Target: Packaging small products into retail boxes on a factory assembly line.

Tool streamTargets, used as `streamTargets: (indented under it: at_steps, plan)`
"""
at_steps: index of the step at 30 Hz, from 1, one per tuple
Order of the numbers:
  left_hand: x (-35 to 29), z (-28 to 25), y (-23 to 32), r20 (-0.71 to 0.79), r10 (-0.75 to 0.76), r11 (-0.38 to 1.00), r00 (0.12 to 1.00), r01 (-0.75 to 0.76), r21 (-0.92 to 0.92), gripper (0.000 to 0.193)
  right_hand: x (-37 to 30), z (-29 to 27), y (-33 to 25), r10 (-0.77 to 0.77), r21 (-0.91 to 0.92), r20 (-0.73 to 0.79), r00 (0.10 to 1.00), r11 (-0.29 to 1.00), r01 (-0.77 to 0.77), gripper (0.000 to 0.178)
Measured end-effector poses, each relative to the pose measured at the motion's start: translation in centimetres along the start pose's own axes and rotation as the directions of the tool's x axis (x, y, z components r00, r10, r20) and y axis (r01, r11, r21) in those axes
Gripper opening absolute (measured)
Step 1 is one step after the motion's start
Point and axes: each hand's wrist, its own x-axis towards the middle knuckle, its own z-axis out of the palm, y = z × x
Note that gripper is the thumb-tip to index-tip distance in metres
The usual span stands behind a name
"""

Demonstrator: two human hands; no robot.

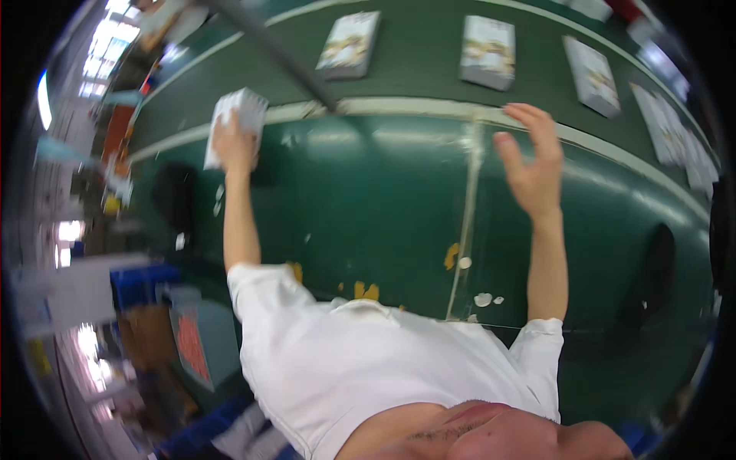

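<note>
My left hand (232, 147) is stretched out to the far left and grips a white rectangular packet (239, 116) at the pale edge strip (414, 107) of a green belt (414, 54). My right hand (534, 167) is raised over the green surface (360, 199) on the right. Its fingers are spread and it holds nothing. Several flat printed packets lie in a row on the belt beyond the strip, among them one at the centre (349, 44), one further right (488, 52) and one at the far right (592, 75). My white shirt (368, 368) fills the lower middle.
A dark bar (280, 52) slants across the belt above the packet I hold. More packets (675, 134) trail off along the right rim. Blue crates (138, 282) and a box with a red label (192, 346) stand at the lower left. The green surface shows chipped yellow spots (366, 290).
</note>
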Motion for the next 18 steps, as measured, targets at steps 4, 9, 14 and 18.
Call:
streamTargets:
  at_steps: [4, 9, 14, 18]
  plan:
    - [0.2, -5.9, 13.2, -0.505, 0.33, 0.811, 0.797, -0.514, -0.281, 0.036, 0.2, -0.5, 0.4, 0.012, 0.028, -0.029, 1.0, 1.0, -0.011, 0.031]
    - [7.6, -5.4, 27.5, -0.396, 0.311, 0.751, 0.864, -0.479, -0.456, 0.06, -0.1, -1.5, 0.7, 0.015, 0.054, -0.147, 0.989, 0.999, -0.007, 0.028]
    - [15.4, 4.1, 26.8, 0.275, -0.282, 0.921, 0.919, 0.34, -0.189, 0.114, 0.0, -2.7, 1.0, -0.021, 0.013, -0.212, 0.977, 1.0, 0.024, 0.03]
    - [15.7, 8.2, 25.2, 0.465, -0.493, 0.835, 0.736, 0.549, 0.016, 0.114, 0.0, -4.2, 1.1, -0.016, 0.037, -0.248, 0.969, 0.999, 0.026, 0.029]
